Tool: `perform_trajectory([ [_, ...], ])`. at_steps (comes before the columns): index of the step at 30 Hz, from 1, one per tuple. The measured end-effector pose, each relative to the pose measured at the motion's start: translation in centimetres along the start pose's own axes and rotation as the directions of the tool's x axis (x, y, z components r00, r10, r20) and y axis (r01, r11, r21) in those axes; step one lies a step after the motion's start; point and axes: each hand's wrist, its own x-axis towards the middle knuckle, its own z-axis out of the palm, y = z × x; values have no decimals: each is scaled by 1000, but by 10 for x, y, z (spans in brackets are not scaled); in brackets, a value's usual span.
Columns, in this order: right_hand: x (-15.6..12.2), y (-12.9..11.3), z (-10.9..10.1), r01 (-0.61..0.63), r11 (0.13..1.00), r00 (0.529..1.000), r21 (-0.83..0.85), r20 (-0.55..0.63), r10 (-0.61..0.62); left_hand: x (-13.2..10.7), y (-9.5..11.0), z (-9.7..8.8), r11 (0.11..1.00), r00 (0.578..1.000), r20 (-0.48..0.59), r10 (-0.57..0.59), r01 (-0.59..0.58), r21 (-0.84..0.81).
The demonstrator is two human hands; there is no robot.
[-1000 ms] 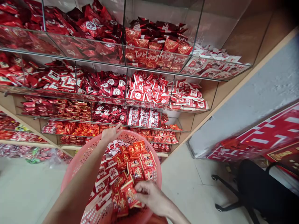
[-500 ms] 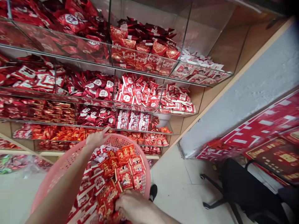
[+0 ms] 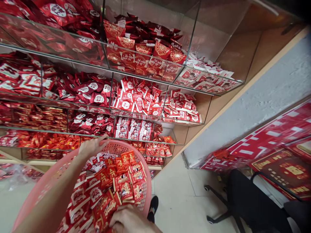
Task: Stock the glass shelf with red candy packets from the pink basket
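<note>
Filling most of the view, a big wooden shelf (image 3: 218,100) has glass fronts and rows of red packs (image 3: 139,102). Next to it on the right is a grey wall (image 3: 262,97), with a red and white board (image 3: 272,137) below. A black chair (image 3: 255,204) stands there too and hides part of a dark red board (image 3: 273,165). A pink basket (image 3: 41,184) with lots of little holes is right in front of the shelf, so it blocks some of the bottom rows. The left arm (image 3: 55,200) goes across the basket and covers some of what is inside. A black shoe (image 3: 153,204) shows just beside the basket. The left hand (image 3: 91,146) is at the far rim with its fingers stretched out, and I cannot tell if it grips. The right hand (image 3: 128,220) bends its fingers down onto the small red and gold packets (image 3: 126,190) in the basket, but I cannot tell if they pinch one. Red and white packets (image 3: 95,194) lie beside them.
</note>
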Motion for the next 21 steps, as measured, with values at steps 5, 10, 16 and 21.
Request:
perform_trajectory([
  [5,0,13,6,-30,987,999,156,42,24,4,-1,-3,999,999,18,-33,33,-33],
  [10,-6,12,-16,-83,980,997,178,10,82,4,1,-5,999,999,36,-33,34,-31],
  [16,-21,19,-55,-120,939,927,321,-304,222,-1,6,-9,998,998,39,-44,43,36],
  [21,-25,29,-63,-65,906,871,418,-420,257,-5,7,-9,998,999,34,-30,28,52],
])
